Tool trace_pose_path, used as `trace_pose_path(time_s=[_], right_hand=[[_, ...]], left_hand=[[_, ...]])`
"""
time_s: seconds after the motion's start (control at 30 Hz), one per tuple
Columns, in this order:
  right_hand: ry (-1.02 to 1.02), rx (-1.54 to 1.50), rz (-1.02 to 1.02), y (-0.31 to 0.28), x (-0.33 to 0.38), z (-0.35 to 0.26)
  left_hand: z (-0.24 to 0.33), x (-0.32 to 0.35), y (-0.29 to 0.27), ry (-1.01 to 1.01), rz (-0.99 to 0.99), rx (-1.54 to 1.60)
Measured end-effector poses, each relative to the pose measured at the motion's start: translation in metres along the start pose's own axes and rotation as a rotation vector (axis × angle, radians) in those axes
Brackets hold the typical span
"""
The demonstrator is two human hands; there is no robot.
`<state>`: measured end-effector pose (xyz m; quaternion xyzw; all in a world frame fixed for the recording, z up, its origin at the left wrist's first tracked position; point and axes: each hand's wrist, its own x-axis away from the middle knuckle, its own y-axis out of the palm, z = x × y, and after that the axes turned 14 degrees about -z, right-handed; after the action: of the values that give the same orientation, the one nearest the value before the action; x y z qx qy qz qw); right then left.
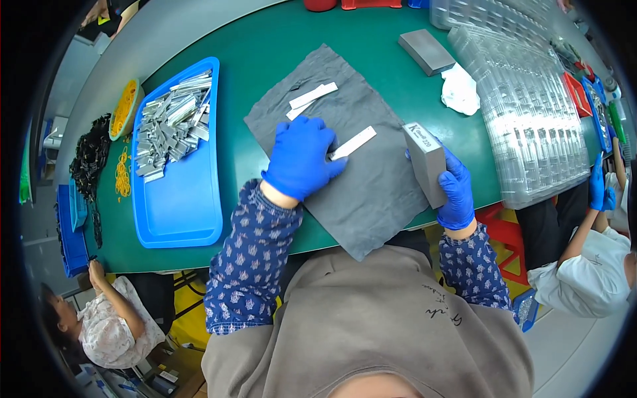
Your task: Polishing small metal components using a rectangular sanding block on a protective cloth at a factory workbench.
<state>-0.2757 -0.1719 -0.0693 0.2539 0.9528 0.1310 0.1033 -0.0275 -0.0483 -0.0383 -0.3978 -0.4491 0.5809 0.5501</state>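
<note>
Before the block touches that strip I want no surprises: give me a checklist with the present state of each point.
1. Left hand pins the metal strip at its near end: ok.
2. Strip lies flat on the grey cloth: ok.
3. Right hand grips the grey block: ok.
4. Block clear of the strip, standing beside it: ok.
5. Block's working face clean: cannot tell.
6. Spare strips at the cloth's far end, out of the way: ok.
</note>
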Motion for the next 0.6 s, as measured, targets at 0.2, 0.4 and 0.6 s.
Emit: trace_pose_path(time_s=[0.2, 0.4, 0.6], right_hand=[[0.051, -0.018, -0.051, -0.002, -0.004, -0.01], [-0.007, 0.727, -0.152, 0.007, -0.031, -0.038], [-0.065, 1.575, -0.284, 0.036, -0.049, -0.032]], left_hand=[[-0.009, 0.02, -0.002, -0.122, -0.154, 0.444], [-0.012, 0.003, 0.004, -0.108, -0.18, 0.588], [-0.007, -0.005, 0.005, -0.138, -0.185, 0.342]])
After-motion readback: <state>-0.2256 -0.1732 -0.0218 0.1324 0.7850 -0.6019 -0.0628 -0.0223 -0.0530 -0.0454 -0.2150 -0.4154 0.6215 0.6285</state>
